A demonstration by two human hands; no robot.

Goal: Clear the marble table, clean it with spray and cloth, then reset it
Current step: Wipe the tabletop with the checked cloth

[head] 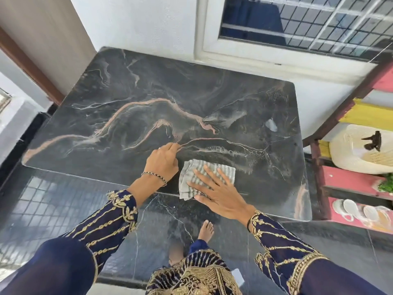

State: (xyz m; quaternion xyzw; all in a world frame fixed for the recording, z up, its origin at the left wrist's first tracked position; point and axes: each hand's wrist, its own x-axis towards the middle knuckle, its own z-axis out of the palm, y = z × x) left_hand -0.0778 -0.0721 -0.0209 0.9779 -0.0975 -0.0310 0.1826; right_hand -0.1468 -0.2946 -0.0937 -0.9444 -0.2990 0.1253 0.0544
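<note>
The black marble table (131, 99) with pink and white veins fills the middle of the view. A grey striped cloth (221, 170) lies folded near the table's front edge. My right hand (214, 192) lies flat on the cloth with the fingers spread, pressing it on the marble. My left hand (162, 161) rests just left of the cloth, its fingers curled against the tabletop and holding nothing that I can see. A small pale wet patch (271, 125) shows on the marble at the right.
A white wall and a barred window (308, 24) stand behind the table. At the right a wooden rack (344, 184) holds a cream basket (359, 152), white cups and greens. A wooden door frame (27, 64) is at the left. The floor is glossy dark tile.
</note>
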